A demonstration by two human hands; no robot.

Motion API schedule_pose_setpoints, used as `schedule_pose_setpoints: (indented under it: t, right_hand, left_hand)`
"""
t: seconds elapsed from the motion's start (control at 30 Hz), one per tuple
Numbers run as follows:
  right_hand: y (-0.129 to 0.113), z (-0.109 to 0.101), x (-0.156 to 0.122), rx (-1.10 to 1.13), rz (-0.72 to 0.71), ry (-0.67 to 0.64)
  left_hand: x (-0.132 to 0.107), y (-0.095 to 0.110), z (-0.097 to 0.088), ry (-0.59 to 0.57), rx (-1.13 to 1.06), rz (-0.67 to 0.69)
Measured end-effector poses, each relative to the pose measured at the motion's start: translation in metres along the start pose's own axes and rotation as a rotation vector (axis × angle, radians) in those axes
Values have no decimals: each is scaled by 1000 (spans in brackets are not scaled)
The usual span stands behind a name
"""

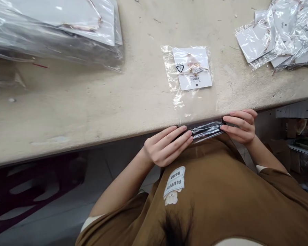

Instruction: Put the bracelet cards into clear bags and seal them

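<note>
A clear plastic bag (178, 97) lies on the table and reaches over its front edge. Inside its far part is a white card (204, 82) with a recycling mark, a barcode and thin gold-coloured jewellery. At the edge, my left hand (168, 145) is closed on the left side of the bag's near end. My right hand (240, 126) pinches the right side of that same end, thumb hidden beneath. Between the hands the plastic (206, 131) looks dark and shiny, hanging just past the edge.
Large plastic packs with white cards (92, 34) occupy the table's far left. Several bagged cards (279, 37) are heaped at the far right. Below the table (66, 112) stands a purple item (36, 191) on the left, with shelving (303, 150) on the right.
</note>
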State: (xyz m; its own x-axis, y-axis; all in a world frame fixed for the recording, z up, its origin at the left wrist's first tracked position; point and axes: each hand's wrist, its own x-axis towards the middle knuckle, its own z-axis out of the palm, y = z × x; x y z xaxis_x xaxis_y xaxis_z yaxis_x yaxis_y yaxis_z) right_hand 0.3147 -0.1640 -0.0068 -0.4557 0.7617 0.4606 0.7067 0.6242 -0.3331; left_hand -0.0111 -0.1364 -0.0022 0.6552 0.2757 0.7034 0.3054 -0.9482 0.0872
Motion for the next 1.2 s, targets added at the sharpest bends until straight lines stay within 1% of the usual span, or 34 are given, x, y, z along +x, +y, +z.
schedule_pose_setpoints:
  t: [0.07,0.13,0.17,0.2,0.27,0.33,0.37,0.47,0.53,0.67,0.73,0.83,0.9,1.0,1.1,1.2]
  right_hand:
    - [-3,-10,3,49,42,-46]
    - [-9,-20,14,120,62,-61]
    - [-12,-24,21,169,62,-53]
    - [-14,-28,29,225,62,-39]
    - [-19,-34,44,347,89,-25]
    - [-21,-38,57,465,177,-26]
    - [-21,-39,63,504,243,-17]
    - [-18,-41,81,552,463,36]
    - [-13,-41,96,600,544,56]
    - [6,-30,130,698,559,41]
    - [18,-19,144,700,581,17]
    - [36,2,160,691,605,-1]
    - [45,16,167,686,613,-11]
    - [53,32,172,678,634,-33]
    - [54,40,174,647,667,-34]
    - [53,42,174,613,699,-33]
  left_hand:
    - [0,4,-2,29,-23,-6]
    - [4,8,-7,67,-90,-54]
    - [6,8,-11,68,-129,-91]
    - [9,8,-15,53,-165,-129]
    - [16,6,-23,-19,-215,-202]
    - [24,1,-30,-71,-228,-274]
    - [28,-3,-31,-60,-225,-305]
    - [42,-15,-31,58,-205,-392]
    - [51,-26,-29,111,-228,-491]
    - [62,-56,-26,88,-453,-798]
    - [63,-75,-22,67,-547,-903]
    - [59,-103,-9,-14,-545,-1016]
    - [55,-117,0,-63,-488,-1037]
    - [50,-128,11,-78,-399,-1018]
    - [50,-130,15,-59,-335,-1003]
    - [51,-129,17,-70,-305,-1002]
